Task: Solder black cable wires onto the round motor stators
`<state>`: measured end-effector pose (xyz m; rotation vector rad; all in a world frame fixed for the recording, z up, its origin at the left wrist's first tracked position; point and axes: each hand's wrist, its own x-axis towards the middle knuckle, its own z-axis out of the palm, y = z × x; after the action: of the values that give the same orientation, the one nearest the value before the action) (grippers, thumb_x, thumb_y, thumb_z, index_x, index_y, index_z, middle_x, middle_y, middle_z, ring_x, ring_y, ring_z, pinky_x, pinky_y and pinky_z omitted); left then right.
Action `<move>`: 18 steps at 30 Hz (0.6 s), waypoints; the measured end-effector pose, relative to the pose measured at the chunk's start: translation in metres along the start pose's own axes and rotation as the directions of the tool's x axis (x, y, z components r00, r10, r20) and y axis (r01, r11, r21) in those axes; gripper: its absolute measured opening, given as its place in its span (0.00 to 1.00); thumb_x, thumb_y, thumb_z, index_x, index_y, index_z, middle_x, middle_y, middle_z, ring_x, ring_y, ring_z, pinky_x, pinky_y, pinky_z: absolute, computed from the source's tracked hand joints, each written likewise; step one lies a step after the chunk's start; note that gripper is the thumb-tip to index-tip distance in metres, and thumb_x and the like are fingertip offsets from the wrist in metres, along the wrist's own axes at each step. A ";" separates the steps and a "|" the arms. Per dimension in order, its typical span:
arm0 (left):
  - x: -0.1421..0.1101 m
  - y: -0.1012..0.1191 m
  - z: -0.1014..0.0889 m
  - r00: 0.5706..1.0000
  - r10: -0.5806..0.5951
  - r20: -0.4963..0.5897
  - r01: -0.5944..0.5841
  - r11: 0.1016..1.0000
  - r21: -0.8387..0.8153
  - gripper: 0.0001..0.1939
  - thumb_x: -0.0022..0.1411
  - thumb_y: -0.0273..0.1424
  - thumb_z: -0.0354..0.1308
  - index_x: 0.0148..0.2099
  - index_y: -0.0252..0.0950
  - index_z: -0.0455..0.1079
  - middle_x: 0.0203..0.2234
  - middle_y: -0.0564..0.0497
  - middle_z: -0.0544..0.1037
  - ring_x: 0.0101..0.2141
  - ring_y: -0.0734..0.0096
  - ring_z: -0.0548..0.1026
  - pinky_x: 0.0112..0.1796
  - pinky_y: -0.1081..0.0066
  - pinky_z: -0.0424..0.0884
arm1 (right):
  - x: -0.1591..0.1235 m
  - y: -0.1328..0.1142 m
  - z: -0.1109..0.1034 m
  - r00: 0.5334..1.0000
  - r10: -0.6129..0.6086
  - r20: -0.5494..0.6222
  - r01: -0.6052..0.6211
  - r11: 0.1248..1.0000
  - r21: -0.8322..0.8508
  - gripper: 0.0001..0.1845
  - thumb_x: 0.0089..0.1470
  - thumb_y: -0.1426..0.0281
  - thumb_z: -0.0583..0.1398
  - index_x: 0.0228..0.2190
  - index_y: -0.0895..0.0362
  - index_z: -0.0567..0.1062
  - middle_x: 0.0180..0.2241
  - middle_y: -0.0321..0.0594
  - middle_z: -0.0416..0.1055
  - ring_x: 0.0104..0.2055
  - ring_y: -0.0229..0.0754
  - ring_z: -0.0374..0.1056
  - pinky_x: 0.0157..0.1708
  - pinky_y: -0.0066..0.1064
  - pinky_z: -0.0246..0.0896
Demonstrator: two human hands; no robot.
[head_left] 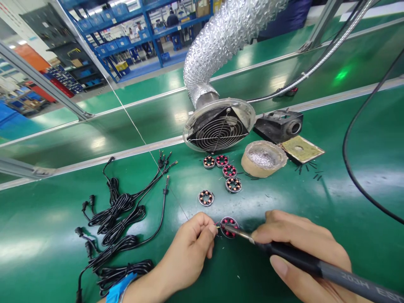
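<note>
1. Head view. Left hand (192,248): fingertips pinched on thin wires (217,227), just beside the coil.
2. Right hand (312,244): closed round an iron (292,256), tip over the coil; contact cannot be told.
3. Coil (230,221): on bench (179,183), between the hands.
4. Cables (125,202): left of left hand.
5. Step, as judged: soldering; next move calls for wires and tip steadily aligned.

Left hand (194,244), one: bare, with plain, rounded knuckles and the forearm (154,284) uncovered between hand and wristband (121,288). Wristband, one: bright blue, flat and broad, with a thin greyish strip along the side nearer the hand, the lower part cut off by the bottom of the view. Right hand (311,248), one: bare, with a short, rounded thumbnail (282,266) showing.
</note>
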<state>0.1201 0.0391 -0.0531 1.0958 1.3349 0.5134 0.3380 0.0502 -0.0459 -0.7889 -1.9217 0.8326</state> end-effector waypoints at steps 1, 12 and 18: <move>0.000 0.000 0.000 1.000 0.001 0.000 -0.001 1.000 -0.002 0.18 0.65 0.46 0.48 0.30 0.39 0.57 0.17 0.60 0.61 0.21 0.75 0.55 0.26 0.72 0.52 | 0.000 0.000 0.000 1.000 -0.003 -0.007 0.003 1.000 -0.001 0.11 0.55 0.75 0.55 0.40 0.53 0.72 0.23 0.36 0.67 0.22 0.39 0.64 0.22 0.33 0.58; 0.002 0.000 0.000 1.000 0.010 -0.011 -0.011 0.999 -0.046 0.24 0.62 0.55 0.50 0.29 0.39 0.58 0.16 0.60 0.60 0.21 0.75 0.55 0.25 0.73 0.53 | 0.015 0.017 0.022 0.980 -0.140 -0.142 0.128 0.987 -0.093 0.17 0.60 0.81 0.56 0.47 0.53 0.71 0.26 0.31 0.72 0.22 0.32 0.68 0.24 0.22 0.64; 0.003 -0.014 0.002 0.998 0.045 -0.033 -0.047 0.998 -0.041 0.33 0.51 0.65 0.52 0.24 0.38 0.61 0.15 0.57 0.62 0.21 0.73 0.59 0.26 0.73 0.59 | 0.019 0.025 0.042 0.959 -0.266 0.094 0.279 0.945 -0.172 0.10 0.61 0.73 0.53 0.36 0.55 0.75 0.17 0.27 0.65 0.19 0.33 0.62 0.23 0.24 0.58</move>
<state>0.1188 0.0342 -0.0668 1.0900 1.3233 0.5925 0.2981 0.0696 -0.0734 -0.5868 -2.1325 0.5245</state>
